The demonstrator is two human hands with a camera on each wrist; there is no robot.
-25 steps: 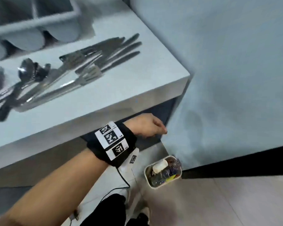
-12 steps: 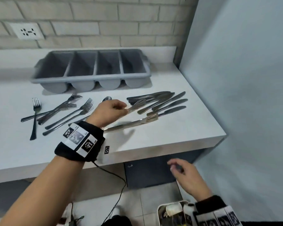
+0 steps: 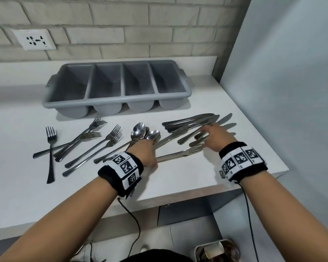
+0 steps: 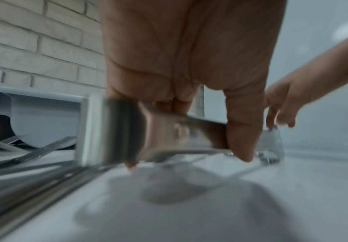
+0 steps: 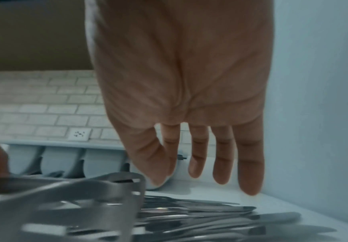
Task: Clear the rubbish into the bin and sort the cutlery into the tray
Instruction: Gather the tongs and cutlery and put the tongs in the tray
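We see our left hand (image 3: 144, 154) low on the white desk (image 3: 187, 178), its grip pinched on the handle of a fork (image 3: 178, 155) that lies with its long axis running left to right, tines pointing right toward our other hand. In the left wrist view the thumb (image 4: 241, 131) presses on blurred metal, so we judge the fork is held, though the blur hides just how the fingers wrap it. Our right hand (image 3: 214, 137) hovers over the pile of knives (image 3: 189, 121), grip wide, fingers (image 5: 249, 163) straight and spread and holding nothing; in the right wrist view they hang just above the blades, and we cannot tell whether any fingertip touches steel. The knives lie roughly parallel, long axes slanting from lower left to upper right, so the right hand comes at them across their length and is plainly the nearer one. The grey tray (image 3: 51, 103) stands behind all the cutlery, beyond both hands, its four compartments bare and running away from us. The spoons (image 3: 140, 131) rest just past our left knuckles, and the other forks (image 3: 95, 137) lie further left. The bin (image 3: 197, 250) with rubbish in it sits on the floor below the desk edge. We judge the sorting has scarcely begun: whatever we lift must turn to match the compartments' length.
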